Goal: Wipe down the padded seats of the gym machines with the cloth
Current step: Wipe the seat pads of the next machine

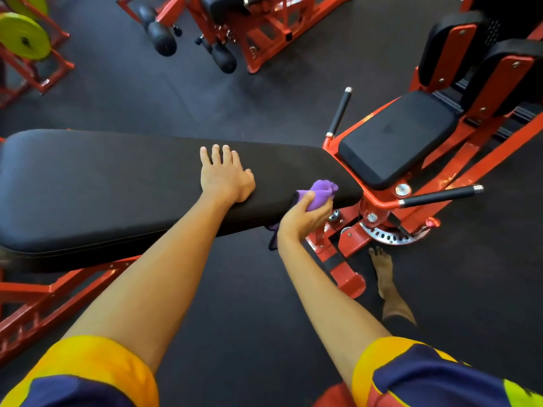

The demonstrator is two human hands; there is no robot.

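A long black padded bench [97, 183] on a red frame stretches across the middle of the view. My left hand [224, 174] lies flat on the pad with fingers straight. My right hand [304, 214] grips a bunched purple cloth [321, 190] at the near right edge of the same pad. A smaller black seat pad [396, 139] sits just right of the bench's end.
Two black handles [339, 113] [439, 195] stick out beside the small seat. Upright black back pads [449, 51] stand at the far right. Another red machine with foam rollers [160, 36] is across the dark floor, and green weight plates [25, 36] hang top left. My bare foot [383, 271] stands by the red base.
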